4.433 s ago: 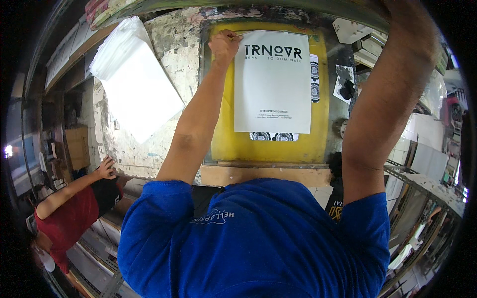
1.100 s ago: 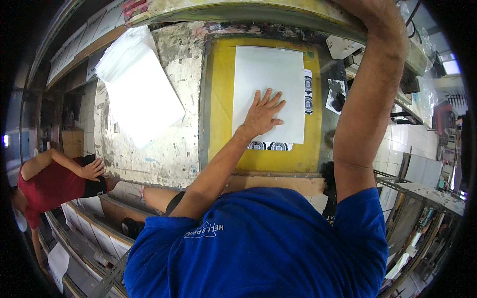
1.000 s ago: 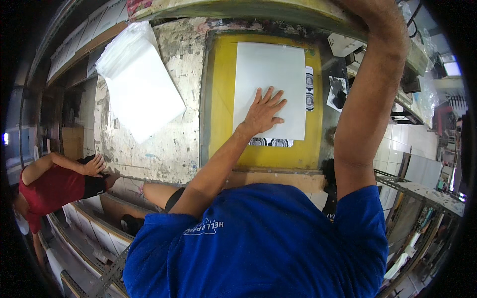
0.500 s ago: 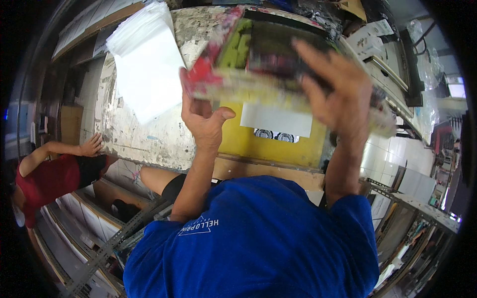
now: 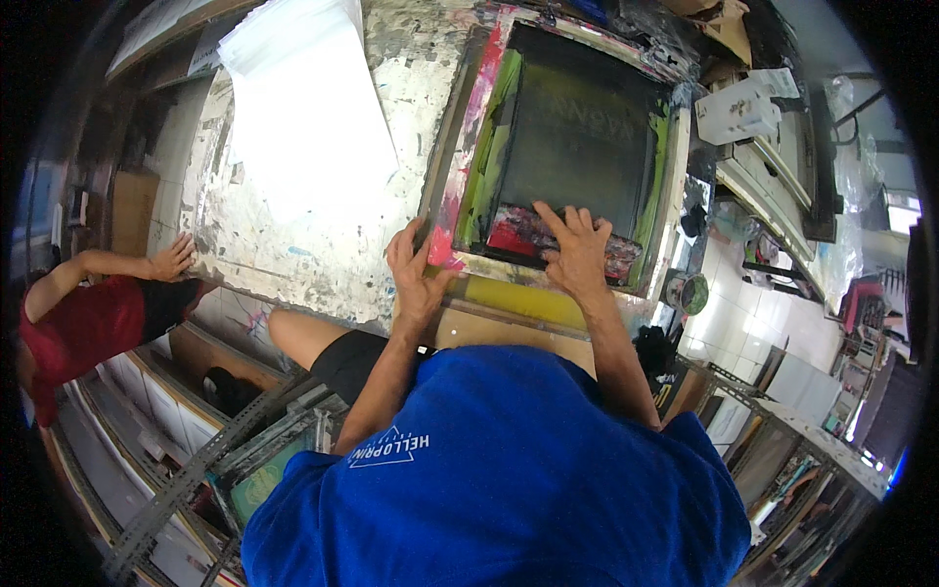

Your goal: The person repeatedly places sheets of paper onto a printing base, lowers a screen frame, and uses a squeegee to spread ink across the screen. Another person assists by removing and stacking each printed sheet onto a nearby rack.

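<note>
Screen frame [image 5: 577, 127] lies over the yellow board [image 5: 518, 300], right at my hands: left hand [image 5: 416, 279] half-curled at its near-left corner, right hand [image 5: 580, 256] spread over the paint-crusted bar [image 5: 516, 233] inside its near end, can't tell if either's really gripping. It's rectangular, pink-smeared rim [image 5: 472, 147] around a smooth dark panel [image 5: 572, 147].

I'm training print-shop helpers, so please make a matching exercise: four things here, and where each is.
1. left hand
2. right hand
3. stack of white sheets
4. co-worker's hand

A. on the worktable, left of the screen frame
B. at the worktable's left edge
C. over the squeegee
D. at the screen frame's near left corner

Pairs: 1-D, 2-C, 3-A, 4-B
</note>
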Available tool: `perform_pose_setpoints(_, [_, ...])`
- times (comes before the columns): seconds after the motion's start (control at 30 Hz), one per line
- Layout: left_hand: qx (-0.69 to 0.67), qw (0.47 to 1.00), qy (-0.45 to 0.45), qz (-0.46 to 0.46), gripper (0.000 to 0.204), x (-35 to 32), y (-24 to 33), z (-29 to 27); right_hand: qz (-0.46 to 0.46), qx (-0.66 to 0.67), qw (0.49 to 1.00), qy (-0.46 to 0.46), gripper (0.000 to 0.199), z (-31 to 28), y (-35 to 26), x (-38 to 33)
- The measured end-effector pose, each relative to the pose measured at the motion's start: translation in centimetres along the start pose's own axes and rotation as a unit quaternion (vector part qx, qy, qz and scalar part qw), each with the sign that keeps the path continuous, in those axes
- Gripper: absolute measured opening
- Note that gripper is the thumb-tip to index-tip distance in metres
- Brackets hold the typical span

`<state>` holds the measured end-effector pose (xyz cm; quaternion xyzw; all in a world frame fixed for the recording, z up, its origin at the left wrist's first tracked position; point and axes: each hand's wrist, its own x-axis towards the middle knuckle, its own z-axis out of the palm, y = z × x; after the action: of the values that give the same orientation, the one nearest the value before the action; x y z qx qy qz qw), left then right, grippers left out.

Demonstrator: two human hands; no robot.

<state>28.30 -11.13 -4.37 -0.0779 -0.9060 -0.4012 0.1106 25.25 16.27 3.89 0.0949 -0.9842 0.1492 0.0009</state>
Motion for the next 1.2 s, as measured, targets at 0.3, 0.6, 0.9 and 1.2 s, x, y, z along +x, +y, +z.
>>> perform_pose_setpoints(0.3, [0.016,1.000,-0.021,-0.010,0.072,-0.1,0.0,-0.4,-0.025,-0.021,0.990,0.135,0.079,2.5,9.1,13.1])
perform_pose_setpoints(0.6, [0.000,0.999,-0.026,-0.023,0.072,0.1,0.1,-0.4,-0.051,-0.035,0.982,0.179,0.079,1.1,15.9,26.0])
perform_pose_setpoints(0.9, [-0.032,0.999,-0.004,0.011,0.077,0.0,-0.2,-0.3,-0.156,-0.013,0.971,0.183,0.055,-1.2,19.1,29.8])
perform_pose_setpoints(1.2, [-0.113,0.992,-0.004,-0.048,0.077,-0.7,0.9,-0.3,-0.088,-0.048,0.976,0.191,0.057,0.5,12.7,19.1])
